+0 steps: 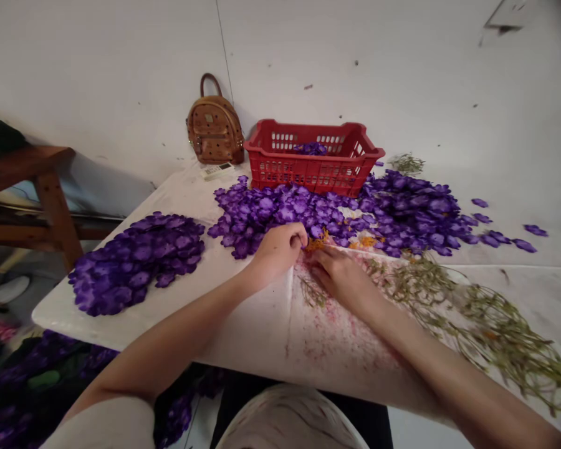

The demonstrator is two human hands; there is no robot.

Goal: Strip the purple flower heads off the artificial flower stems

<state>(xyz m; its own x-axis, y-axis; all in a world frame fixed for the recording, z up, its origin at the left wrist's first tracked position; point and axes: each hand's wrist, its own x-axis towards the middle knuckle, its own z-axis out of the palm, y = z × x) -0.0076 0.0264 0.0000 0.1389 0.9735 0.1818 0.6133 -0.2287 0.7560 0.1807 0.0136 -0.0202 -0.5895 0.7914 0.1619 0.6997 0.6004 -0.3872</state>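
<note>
On the bench, yellow bits lie at three o'clock from my curled left fingers and twelve from my bent right fingers; what either grips, I can't tell.

Dim, soft indoor light falls across the white table, where we find a faint shadow beneath the right hand. A broad, blurry-edged shadow darkens the greyish wall beside the wooden frame, and below the tabletop we see purple flowers sink into gloom. The petal pile at right loses detail in its darkest folds. Wide-angle distortion stretches the forearms toward the lower corners and tilts the wall fitting; blackness clouds the upper right corner. Fine texture smears, leaving us unable to read the pale device.
</note>
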